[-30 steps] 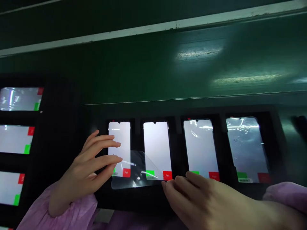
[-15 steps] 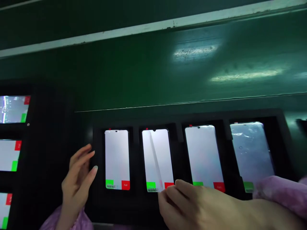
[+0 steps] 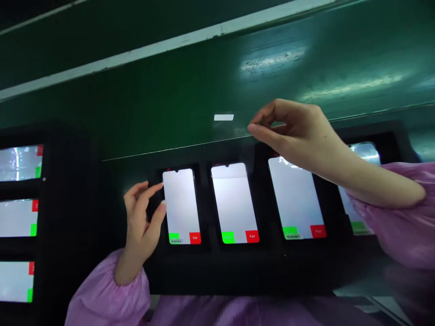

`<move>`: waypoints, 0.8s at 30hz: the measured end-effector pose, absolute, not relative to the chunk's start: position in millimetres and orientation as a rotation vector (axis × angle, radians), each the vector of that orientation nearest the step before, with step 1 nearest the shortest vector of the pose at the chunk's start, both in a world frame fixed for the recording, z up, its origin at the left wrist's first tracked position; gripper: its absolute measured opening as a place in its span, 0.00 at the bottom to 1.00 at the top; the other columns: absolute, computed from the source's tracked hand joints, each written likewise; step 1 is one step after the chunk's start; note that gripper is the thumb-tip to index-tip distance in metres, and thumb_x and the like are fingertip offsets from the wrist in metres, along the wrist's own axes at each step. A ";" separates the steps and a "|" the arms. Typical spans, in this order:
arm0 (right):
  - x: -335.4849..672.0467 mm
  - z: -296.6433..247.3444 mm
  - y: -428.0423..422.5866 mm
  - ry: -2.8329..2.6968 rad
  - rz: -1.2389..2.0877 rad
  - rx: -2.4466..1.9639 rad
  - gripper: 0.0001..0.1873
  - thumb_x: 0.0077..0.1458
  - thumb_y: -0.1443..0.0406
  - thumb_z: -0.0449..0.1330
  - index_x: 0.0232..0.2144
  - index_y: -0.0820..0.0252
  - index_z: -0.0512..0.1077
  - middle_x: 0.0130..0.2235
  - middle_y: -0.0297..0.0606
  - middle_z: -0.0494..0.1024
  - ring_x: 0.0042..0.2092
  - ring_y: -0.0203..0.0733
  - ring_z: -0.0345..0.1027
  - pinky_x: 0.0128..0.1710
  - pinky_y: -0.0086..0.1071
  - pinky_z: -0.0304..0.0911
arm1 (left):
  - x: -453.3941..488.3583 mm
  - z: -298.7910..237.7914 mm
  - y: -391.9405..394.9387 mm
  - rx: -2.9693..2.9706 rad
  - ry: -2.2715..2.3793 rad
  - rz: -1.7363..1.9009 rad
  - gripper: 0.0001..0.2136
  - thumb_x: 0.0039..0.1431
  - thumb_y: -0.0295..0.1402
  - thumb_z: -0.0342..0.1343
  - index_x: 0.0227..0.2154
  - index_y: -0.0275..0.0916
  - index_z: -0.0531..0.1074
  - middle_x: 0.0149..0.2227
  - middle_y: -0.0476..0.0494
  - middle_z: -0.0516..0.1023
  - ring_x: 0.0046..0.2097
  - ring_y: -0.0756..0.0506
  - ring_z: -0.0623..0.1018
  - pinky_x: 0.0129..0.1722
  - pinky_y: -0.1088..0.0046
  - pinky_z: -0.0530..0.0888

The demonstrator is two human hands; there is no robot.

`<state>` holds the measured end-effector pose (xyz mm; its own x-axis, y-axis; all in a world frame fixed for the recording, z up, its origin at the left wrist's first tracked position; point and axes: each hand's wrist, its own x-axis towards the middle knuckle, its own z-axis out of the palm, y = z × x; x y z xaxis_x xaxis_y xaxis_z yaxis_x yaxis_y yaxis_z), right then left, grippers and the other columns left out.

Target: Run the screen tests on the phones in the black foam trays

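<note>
My right hand (image 3: 295,131) is raised above the row of lit phones, thumb and fingertips pinched on a clear screen film that is barely visible. A white label (image 3: 223,117) seems to be stuck on this film. Below it lies the second phone (image 3: 234,203), whose bright screen has green and red boxes and no barcode strip. My left hand (image 3: 144,219) holds nothing, fingers apart, beside the left edge of the first phone (image 3: 182,203); whether a fingertip touches it, I cannot tell. My right forearm partly covers the third phone (image 3: 297,199) and the fourth phone (image 3: 363,154).
The phones sit in a black tray (image 3: 238,267). At the left, another black holder (image 3: 68,203) carries several lit phones turned sideways. A green surface (image 3: 152,104) with a pale strip (image 3: 136,55) runs behind.
My right hand has gone from the second phone's lower edge up beyond its top, lifting the film and barcode label off. My left hand has come nearer the first phone.
</note>
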<state>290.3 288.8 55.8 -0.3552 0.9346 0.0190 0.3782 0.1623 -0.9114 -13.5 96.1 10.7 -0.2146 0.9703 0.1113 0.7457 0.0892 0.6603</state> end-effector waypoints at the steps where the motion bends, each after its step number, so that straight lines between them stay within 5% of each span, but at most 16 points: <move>1: 292.3 56.3 288.6 -1.814 1.165 -1.221 0.07 0.62 0.62 0.67 0.34 0.55 0.73 0.33 0.33 0.73 0.32 0.34 0.65 0.27 0.31 0.62 | -15.0 14.3 107.3 1.788 2.064 0.796 0.16 0.71 0.41 0.57 0.58 0.46 0.76 0.61 0.37 0.68 0.61 0.37 0.74 0.59 0.53 0.76; 7: 297.5 58.8 277.1 -1.842 1.186 -1.152 0.07 0.63 0.62 0.67 0.34 0.56 0.73 0.35 0.34 0.74 0.35 0.36 0.68 0.29 0.32 0.64 | -19.2 25.3 147.4 2.124 2.152 0.649 0.14 0.71 0.43 0.55 0.47 0.40 0.80 0.55 0.36 0.74 0.56 0.35 0.75 0.60 0.48 0.72; 13: 299.9 62.1 265.4 -1.912 1.158 -1.157 0.06 0.63 0.63 0.67 0.35 0.54 0.74 0.37 0.35 0.77 0.37 0.39 0.70 0.34 0.36 0.68 | -17.9 22.9 139.0 2.103 2.155 0.562 0.15 0.70 0.43 0.57 0.51 0.41 0.79 0.63 0.34 0.69 0.62 0.33 0.73 0.60 0.50 0.73; 18: 296.6 65.3 255.0 -1.976 1.137 -1.227 0.03 0.64 0.65 0.66 0.36 0.55 0.75 0.38 0.33 0.79 0.29 0.32 0.65 0.28 0.34 0.60 | -23.8 24.4 146.4 2.035 2.131 0.592 0.11 0.69 0.41 0.57 0.42 0.42 0.80 0.59 0.37 0.70 0.59 0.37 0.76 0.57 0.54 0.76; 24: 294.0 72.6 247.3 -1.999 1.128 -1.263 0.04 0.64 0.67 0.66 0.35 0.56 0.74 0.37 0.33 0.78 0.31 0.32 0.64 0.31 0.32 0.60 | -30.9 14.7 150.9 2.130 2.082 0.728 0.09 0.63 0.42 0.66 0.42 0.47 0.84 0.59 0.41 0.74 0.62 0.33 0.73 0.64 0.45 0.71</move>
<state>294.0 247.3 72.6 -0.4330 0.9014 -0.0070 0.4723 0.2202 -0.8535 -30.9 150.9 14.7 -0.0332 0.9599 0.2785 0.9243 -0.0765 0.3739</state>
